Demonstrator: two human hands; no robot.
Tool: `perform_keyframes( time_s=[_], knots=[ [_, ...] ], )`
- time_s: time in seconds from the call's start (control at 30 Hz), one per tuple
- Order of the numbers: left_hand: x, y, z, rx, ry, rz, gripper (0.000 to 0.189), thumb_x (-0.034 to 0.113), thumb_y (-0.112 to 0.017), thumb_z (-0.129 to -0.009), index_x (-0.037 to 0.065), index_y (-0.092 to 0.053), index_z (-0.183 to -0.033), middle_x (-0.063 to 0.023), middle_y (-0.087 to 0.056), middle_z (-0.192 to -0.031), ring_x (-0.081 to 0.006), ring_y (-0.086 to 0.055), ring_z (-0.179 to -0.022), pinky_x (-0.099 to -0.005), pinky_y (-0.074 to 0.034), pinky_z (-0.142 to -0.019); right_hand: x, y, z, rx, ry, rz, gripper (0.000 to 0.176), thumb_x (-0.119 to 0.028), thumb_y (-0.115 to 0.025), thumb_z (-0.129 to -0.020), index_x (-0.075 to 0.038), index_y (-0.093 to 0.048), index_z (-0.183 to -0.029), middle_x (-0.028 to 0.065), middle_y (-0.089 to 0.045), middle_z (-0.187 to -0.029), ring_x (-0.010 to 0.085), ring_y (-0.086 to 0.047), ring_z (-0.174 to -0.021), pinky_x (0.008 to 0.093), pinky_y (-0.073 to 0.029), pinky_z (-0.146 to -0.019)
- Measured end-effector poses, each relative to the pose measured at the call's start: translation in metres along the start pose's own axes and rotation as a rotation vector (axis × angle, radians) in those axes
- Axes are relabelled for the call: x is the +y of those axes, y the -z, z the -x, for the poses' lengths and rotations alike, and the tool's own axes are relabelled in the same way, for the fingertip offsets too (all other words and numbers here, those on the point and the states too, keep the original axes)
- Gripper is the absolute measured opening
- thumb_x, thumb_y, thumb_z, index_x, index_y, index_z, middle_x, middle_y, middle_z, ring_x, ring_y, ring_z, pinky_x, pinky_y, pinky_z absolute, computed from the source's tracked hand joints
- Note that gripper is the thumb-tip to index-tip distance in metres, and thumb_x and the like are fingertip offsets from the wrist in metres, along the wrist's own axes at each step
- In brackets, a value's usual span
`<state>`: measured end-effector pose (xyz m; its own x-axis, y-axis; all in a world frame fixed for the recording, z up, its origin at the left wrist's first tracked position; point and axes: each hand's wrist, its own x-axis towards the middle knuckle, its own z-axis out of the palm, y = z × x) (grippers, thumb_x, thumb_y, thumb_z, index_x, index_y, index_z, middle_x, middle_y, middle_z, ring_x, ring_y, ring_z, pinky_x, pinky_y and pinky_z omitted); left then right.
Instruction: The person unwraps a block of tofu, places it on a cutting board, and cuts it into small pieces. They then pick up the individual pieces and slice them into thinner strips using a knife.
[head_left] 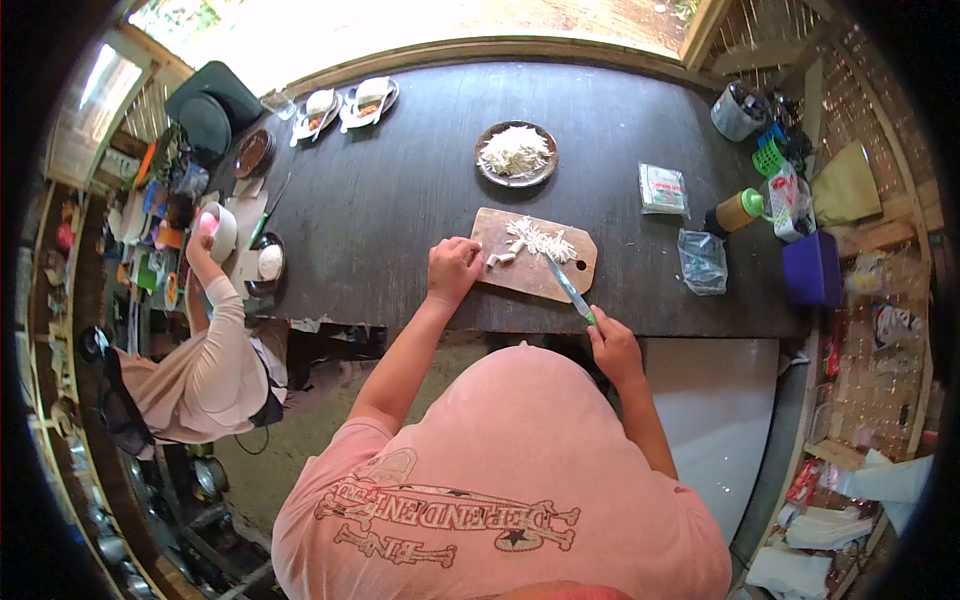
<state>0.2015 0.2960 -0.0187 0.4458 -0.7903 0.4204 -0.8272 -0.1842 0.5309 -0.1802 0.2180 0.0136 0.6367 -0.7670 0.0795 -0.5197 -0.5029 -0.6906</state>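
Wooden board (525, 277) on dark table (380, 200) (woven wall (872, 380) right).

One hand-held knife (569, 286), one cutting board (525, 281), two white plates (348, 121)

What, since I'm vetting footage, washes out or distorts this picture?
Head view: the opening at the top is mostly blown out to white; head view: wide-angle distortion bows the table's far edge, and the corners go black; head view: the board and knife remain readable.
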Motion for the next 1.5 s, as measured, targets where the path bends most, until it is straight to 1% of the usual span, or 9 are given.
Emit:
perform_keyframes(
  time_s=[0.27, 0.43, 0.8, 0.87, 1.03, 1.17, 1.33, 1.4, 1.5],
  knots=[
    [0.042, 0.004, -0.022, -0.022, -0.092, -0.175, 0.011, 0.027, -0.085, -0.090, 0.018, -0.083, -0.095, 0.0016, -0.076, -0.097, -0.0231, -0.071, -0.097, -0.0432, -0.048, -0.090, 0.015, 0.022, -0.021, -0.005, -0.025, -0.104, 0.042, -0.015, -0.071, -0.104, -0.003, -0.069, -0.144, 0.0214, -0.075, -0.104, 0.0446, -0.072, -0.095, 0.0521, -0.057, -0.083],
    [0.069, -0.018, -0.038, -0.236, -0.080, -0.300, 0.020, 0.040, -0.088, -0.088, 0.020, -0.085, -0.093, 0.0020, -0.077, -0.093, -0.0222, -0.073, -0.097, -0.0449, -0.049, -0.085, 0.043, 0.026, -0.037, -0.069, 0.006, -0.093, 0.043, -0.020, -0.070, -0.104, -0.008, -0.070, -0.145, 0.0183, -0.077, -0.107, 0.0423, -0.074, -0.097, 0.0514, -0.059, -0.083],
    [0.096, -0.017, -0.040, -0.312, -0.030, -0.308, 0.014, 0.028, -0.083, -0.092, 0.015, -0.079, -0.097, -0.0019, -0.077, -0.094, -0.0244, -0.074, -0.098, -0.0456, -0.050, -0.084, 0.075, 0.035, -0.074, -0.131, 0.141, -0.185, 0.043, -0.021, -0.070, -0.105, -0.008, -0.069, -0.145, 0.0183, -0.077, -0.109, 0.0420, -0.075, -0.099, 0.0505, -0.060, -0.084],
    [0.096, -0.016, -0.031, -0.404, -0.055, -0.076, 0.010, 0.023, -0.082, -0.094, 0.015, -0.079, -0.098, -0.0026, -0.077, -0.094, -0.0259, -0.073, -0.102, -0.0468, -0.050, -0.087, 0.081, 0.037, -0.081, -0.154, 0.158, -0.207, 0.043, -0.021, -0.071, -0.105, -0.008, -0.069, -0.145, 0.0184, -0.077, -0.109, 0.0419, -0.075, -0.099, 0.0505, -0.060, -0.084],
    [0.112, -0.015, -0.009, -0.604, -0.178, -0.203, 0.009, 0.023, -0.081, -0.095, 0.016, -0.079, -0.100, -0.0013, -0.076, -0.099, -0.0262, -0.071, -0.105, -0.0460, -0.048, -0.092, 0.095, 0.049, -0.089, -0.228, 0.181, -0.177, 0.042, -0.019, -0.072, -0.105, -0.003, -0.070, -0.144, 0.0209, -0.078, -0.114, 0.0420, -0.075, -0.102, 0.0485, -0.060, -0.088],
    [0.116, -0.019, -0.012, -0.599, -0.211, -0.260, 0.008, 0.022, -0.079, -0.097, 0.018, -0.078, -0.104, -0.0002, -0.074, -0.103, -0.0255, -0.068, -0.108, -0.0457, -0.047, -0.094, 0.102, 0.063, -0.092, -0.269, 0.155, -0.181, 0.043, -0.016, -0.073, -0.104, -0.002, -0.069, -0.144, 0.0217, -0.078, -0.113, 0.0426, -0.075, -0.102, 0.0479, -0.059, -0.088],
    [0.124, -0.028, -0.015, -0.349, -0.126, -0.098, 0.012, 0.019, -0.081, -0.096, 0.012, -0.076, -0.105, -0.0050, -0.076, -0.099, -0.0298, -0.071, -0.099, -0.0460, -0.051, -0.090, 0.110, 0.069, -0.098, -0.268, 0.161, -0.209, 0.044, -0.014, -0.073, -0.103, 0.000, -0.068, -0.145, 0.0228, -0.078, -0.115, 0.0429, -0.075, -0.102, 0.0470, -0.059, -0.089],
    [0.132, -0.028, -0.012, -0.324, 0.096, -0.045, 0.014, 0.017, -0.081, -0.095, 0.008, -0.076, -0.105, -0.0083, -0.077, -0.097, -0.0319, -0.072, -0.092, -0.0461, -0.053, -0.086, 0.110, 0.071, -0.096, -0.287, 0.145, -0.208, 0.045, -0.013, -0.074, -0.103, 0.000, -0.068, -0.145, 0.0231, -0.078, -0.115, 0.0428, -0.075, -0.102, 0.0468, -0.059, -0.089],
    [0.130, -0.042, 0.012, -0.185, 0.129, -0.123, 0.016, 0.018, -0.081, -0.094, 0.008, -0.075, -0.106, -0.0086, -0.077, -0.097, -0.0315, -0.074, -0.091, -0.0464, -0.053, -0.082, 0.106, 0.074, -0.095, -0.265, 0.213, -0.223, 0.045, -0.017, -0.073, -0.103, -0.003, -0.068, -0.146, 0.0207, -0.076, -0.107, 0.0425, -0.074, -0.096, 0.0496, -0.059, -0.084]
  ],
)
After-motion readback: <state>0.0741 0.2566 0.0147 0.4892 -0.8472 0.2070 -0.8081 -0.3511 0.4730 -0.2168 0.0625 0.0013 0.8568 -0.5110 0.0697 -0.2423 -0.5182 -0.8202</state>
